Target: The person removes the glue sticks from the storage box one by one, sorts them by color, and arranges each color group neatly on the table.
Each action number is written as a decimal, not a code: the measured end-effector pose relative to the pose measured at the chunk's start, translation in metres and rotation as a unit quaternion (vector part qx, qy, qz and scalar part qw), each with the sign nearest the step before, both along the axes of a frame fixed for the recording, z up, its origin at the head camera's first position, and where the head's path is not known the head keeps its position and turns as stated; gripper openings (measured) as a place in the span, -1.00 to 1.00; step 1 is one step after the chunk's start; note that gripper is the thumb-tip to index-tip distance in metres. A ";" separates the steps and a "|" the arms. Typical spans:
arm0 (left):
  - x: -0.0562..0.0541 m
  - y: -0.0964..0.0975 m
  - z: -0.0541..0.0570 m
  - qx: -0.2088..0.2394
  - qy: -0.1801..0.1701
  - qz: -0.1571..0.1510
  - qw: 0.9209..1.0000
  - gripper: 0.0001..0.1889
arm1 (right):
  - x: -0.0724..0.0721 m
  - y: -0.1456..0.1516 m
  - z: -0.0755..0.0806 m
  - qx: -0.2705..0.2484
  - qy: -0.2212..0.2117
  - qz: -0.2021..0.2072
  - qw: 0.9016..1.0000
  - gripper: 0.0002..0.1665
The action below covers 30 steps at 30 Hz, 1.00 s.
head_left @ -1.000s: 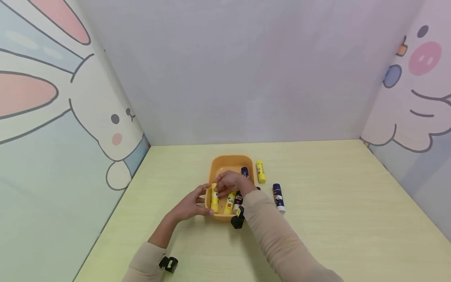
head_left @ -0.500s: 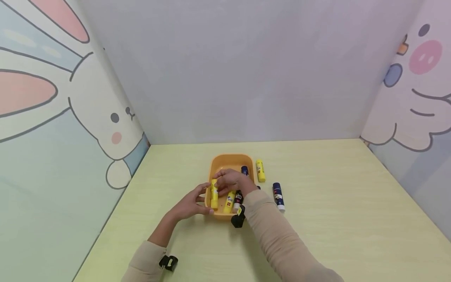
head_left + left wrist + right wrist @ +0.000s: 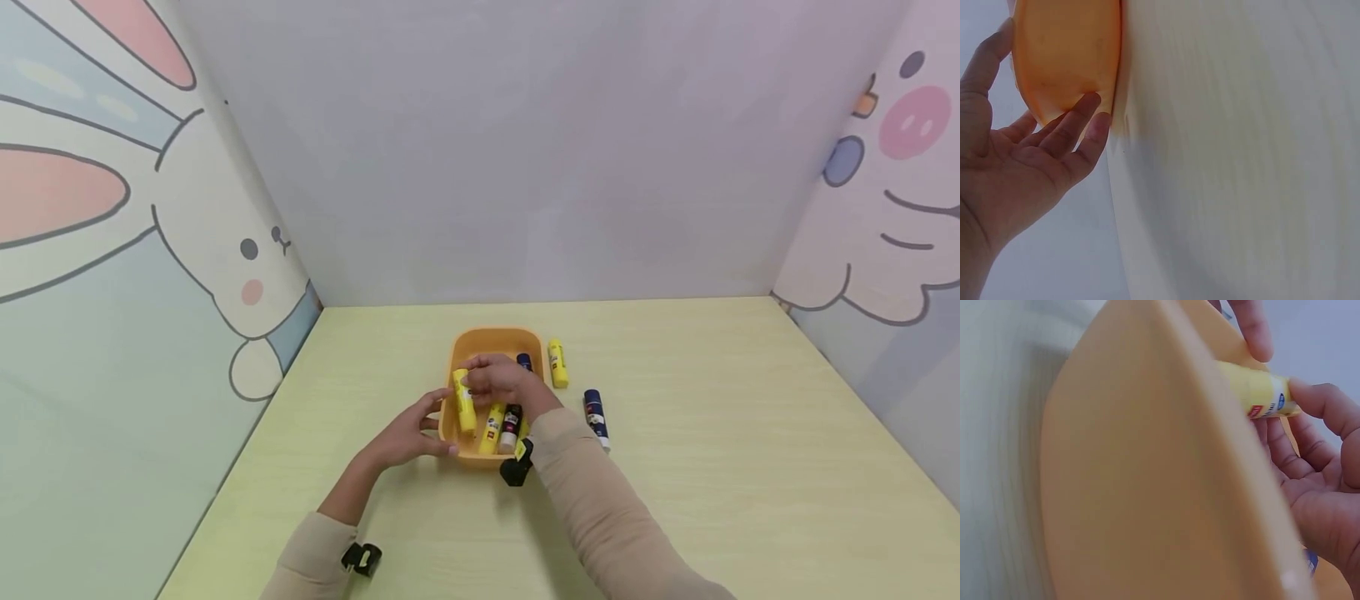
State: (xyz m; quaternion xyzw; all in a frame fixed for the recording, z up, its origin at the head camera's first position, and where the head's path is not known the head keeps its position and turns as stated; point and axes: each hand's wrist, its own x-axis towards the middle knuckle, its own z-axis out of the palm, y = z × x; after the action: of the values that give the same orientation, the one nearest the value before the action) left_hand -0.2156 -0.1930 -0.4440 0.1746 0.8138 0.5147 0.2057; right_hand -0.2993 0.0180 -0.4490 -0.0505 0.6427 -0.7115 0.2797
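One orange tub [image 3: 491, 340] sits on the pale worktop [image 3: 712, 458], and seven glue sticks show: four yellow, two dark blue and one black. The right hand [image 3: 501, 380] pinches one yellow glue stick [image 3: 465, 405] between thumb and fingers, near the tub's left wall. I cannot tell if its low end touches the bottom. Also in the tub are a second yellow stick [image 3: 492, 429], the black stick [image 3: 511, 428], a bit of a third yellow stick [image 3: 523, 432] and one blue stick [image 3: 524, 362]. Right of the tub lie the fourth yellow stick [image 3: 558, 363] and the other blue stick [image 3: 596, 418]. The left hand [image 3: 405, 432] is spread, its fingers and thumb touching the tub's left side, just as before. Half a second ago the pinched stick stood straighter and closer to that wall; now it is higher up in the picture and tipped.
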 end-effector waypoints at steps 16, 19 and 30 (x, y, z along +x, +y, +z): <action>0.000 0.000 -0.002 -0.001 -0.003 0.005 1.000 -0.06 | 0.001 0.015 0.015 -0.017 0.027 -0.062 0.998 -0.66; 0.000 0.001 -0.003 -0.002 -0.006 0.009 1.000 -0.05 | 0.000 0.019 0.019 -0.012 0.045 -0.065 0.997 -0.67; 0.004 0.004 0.008 0.000 -0.009 0.006 1.000 -0.05 | 0.003 0.036 0.035 -0.011 0.081 -0.088 0.993 -0.66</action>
State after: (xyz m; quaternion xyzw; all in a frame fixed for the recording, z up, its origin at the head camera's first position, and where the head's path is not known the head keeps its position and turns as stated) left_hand -0.2111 -0.1891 -0.4362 0.1652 0.8130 0.5172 0.2104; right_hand -0.2966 0.0541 -0.4139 -0.0542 0.6572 -0.7339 0.1625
